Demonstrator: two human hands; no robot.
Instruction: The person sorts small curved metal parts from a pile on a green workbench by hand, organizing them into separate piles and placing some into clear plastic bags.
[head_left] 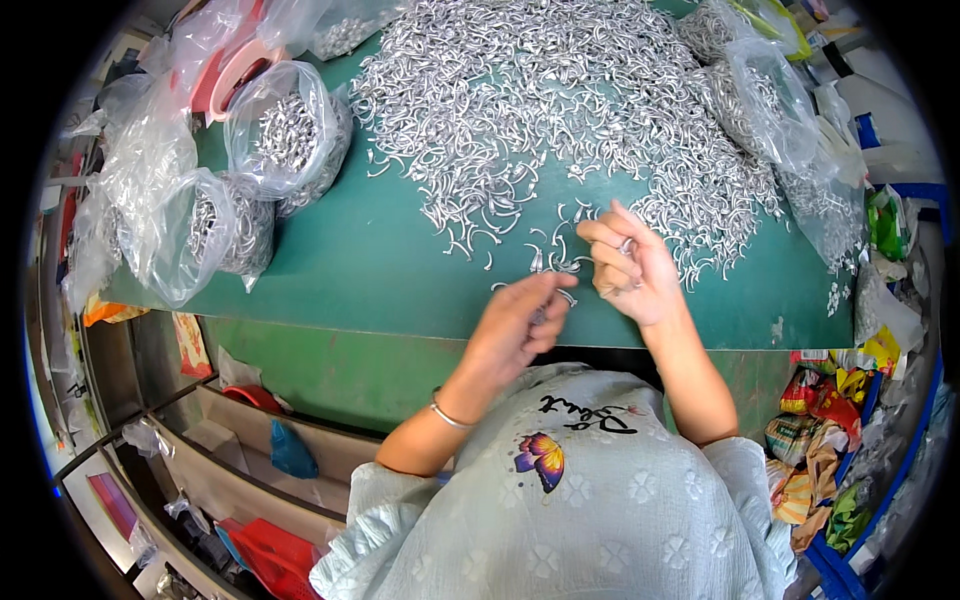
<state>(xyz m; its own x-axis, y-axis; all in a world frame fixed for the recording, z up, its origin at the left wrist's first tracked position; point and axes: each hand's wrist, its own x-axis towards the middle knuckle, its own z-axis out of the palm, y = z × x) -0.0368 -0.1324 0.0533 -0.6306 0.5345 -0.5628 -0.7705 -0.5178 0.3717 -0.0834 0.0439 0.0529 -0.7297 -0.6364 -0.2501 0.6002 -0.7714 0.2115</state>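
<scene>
My left hand (520, 322) is closed at the near side of the table, fingers curled round small silver curved metal pieces that show only in part. Beside it, a little farther off, my right hand (630, 262) is raised with its fingers bent in, and a bit of a silver curved metal piece shows between them. Just beyond both hands lie a few loose curved pieces (553, 252) of the same kind. A wide heap of these silver pieces (560, 90) spreads over the far part of the green table (370, 270).
Clear plastic bags of small silver parts (300, 135) stand at the left, by a pink basket (245, 70). More filled bags (775, 110) line the right side. Below the table's left edge is a shelf (250, 440); coloured packets (820, 400) sit at the right.
</scene>
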